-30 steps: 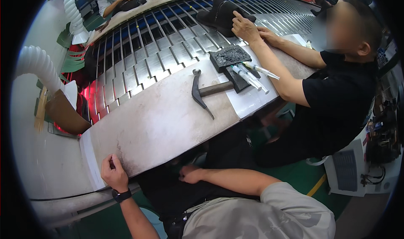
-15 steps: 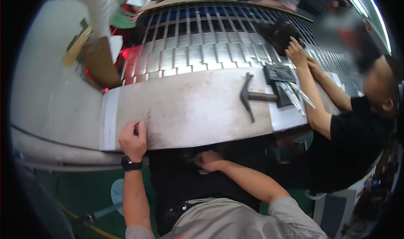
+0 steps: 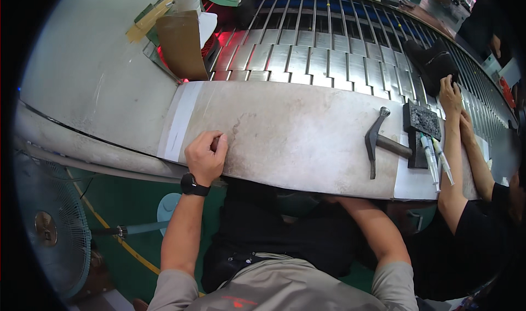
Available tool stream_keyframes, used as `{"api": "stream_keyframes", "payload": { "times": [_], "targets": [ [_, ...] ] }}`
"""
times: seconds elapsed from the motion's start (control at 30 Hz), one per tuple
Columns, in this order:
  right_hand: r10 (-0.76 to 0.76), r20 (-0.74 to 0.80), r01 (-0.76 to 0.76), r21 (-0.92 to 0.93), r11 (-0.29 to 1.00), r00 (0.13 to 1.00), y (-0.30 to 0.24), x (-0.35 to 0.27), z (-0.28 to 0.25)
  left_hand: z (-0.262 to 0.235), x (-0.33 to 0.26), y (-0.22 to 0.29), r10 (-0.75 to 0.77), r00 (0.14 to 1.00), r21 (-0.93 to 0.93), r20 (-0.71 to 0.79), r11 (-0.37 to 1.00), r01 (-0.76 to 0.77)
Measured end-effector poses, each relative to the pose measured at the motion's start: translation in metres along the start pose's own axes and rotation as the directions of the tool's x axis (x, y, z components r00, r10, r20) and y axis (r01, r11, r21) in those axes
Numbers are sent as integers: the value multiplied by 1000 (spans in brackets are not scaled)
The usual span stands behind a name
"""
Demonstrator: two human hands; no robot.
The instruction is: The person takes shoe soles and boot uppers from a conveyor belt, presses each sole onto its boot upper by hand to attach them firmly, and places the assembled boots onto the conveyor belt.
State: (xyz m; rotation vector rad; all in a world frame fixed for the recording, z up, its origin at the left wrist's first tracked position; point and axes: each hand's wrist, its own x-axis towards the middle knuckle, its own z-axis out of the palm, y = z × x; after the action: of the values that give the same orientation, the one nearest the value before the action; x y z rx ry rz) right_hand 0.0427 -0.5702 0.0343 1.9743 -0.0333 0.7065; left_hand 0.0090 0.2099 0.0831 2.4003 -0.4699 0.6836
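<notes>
Your left hand [image 3: 206, 156] rests on the pale worktop [image 3: 296, 133] at its near edge, fingers loosely curled; can't tell if anything sits inside. Your right forearm [image 3: 375, 223] runs to under that edge; right hand hidden, its grip unreadable. Hammer [image 3: 393, 145] lies on the worktop, well right of your left hand, handle end at the dark blocks [image 3: 421, 119], syringes [image 3: 429, 160] alongside.
</notes>
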Motion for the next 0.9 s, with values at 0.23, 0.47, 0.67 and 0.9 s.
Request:
{"api": "stream_keyframes", "payload": {
  "times": [0.23,0.47,0.67,0.9],
  "targets": [
    [201,123,-223,205,953,972,6,11,89,-13,3,6,-92,993,138,70,987,82],
    [257,201,-311,322,894,945,-8,-3,116,33,107,11,38,934,195,355,974,-114],
    [290,247,-370,403,837,925,-26,-11,153,111,255,-73,-410,778,769,476,623,-142],
    [340,288,-437,423,794,895,-17,-10,167,119,283,-136,-623,734,937,270,347,-50]
  ]
}}
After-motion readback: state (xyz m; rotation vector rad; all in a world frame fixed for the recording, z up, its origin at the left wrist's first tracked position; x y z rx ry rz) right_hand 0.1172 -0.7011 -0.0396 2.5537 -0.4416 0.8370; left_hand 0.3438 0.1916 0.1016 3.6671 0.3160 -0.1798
